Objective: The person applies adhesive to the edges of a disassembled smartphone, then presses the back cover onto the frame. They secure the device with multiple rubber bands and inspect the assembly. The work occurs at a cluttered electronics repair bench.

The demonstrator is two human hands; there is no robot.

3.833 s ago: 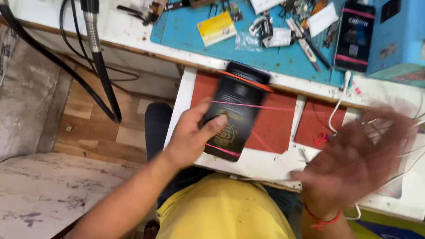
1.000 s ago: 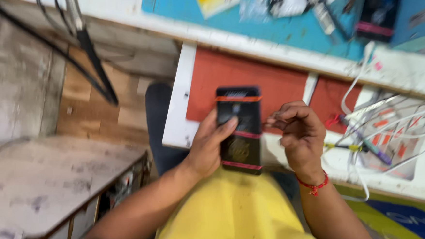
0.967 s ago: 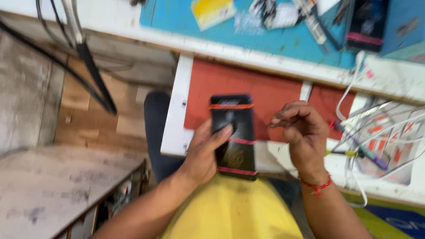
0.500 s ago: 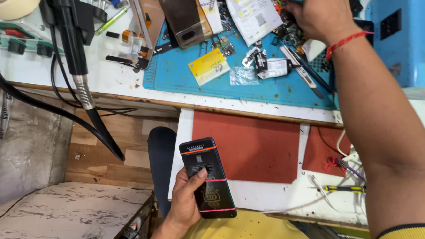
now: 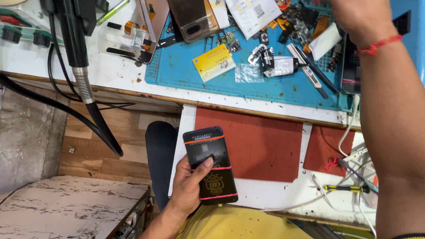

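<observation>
Black slab phone (image 5: 210, 165) with orange bands sits loosely in my left hand (image 5: 189, 188), fingers half-curled, and could slip while my right hand (image 5: 357, 7), grip unclear, rummages at one o'clock.

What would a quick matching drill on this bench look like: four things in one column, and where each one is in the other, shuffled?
Things:
1. black phone
2. yellow card
3. yellow-handled screwdriver
4. right hand

Places:
A. on the white shelf, right of the red mat
B. held in the left hand above the lap
C. up over the small parts at the far right of the blue mat
D. flat on the blue mat, near its middle

Pairs: 1-B, 2-D, 3-A, 4-C
</observation>
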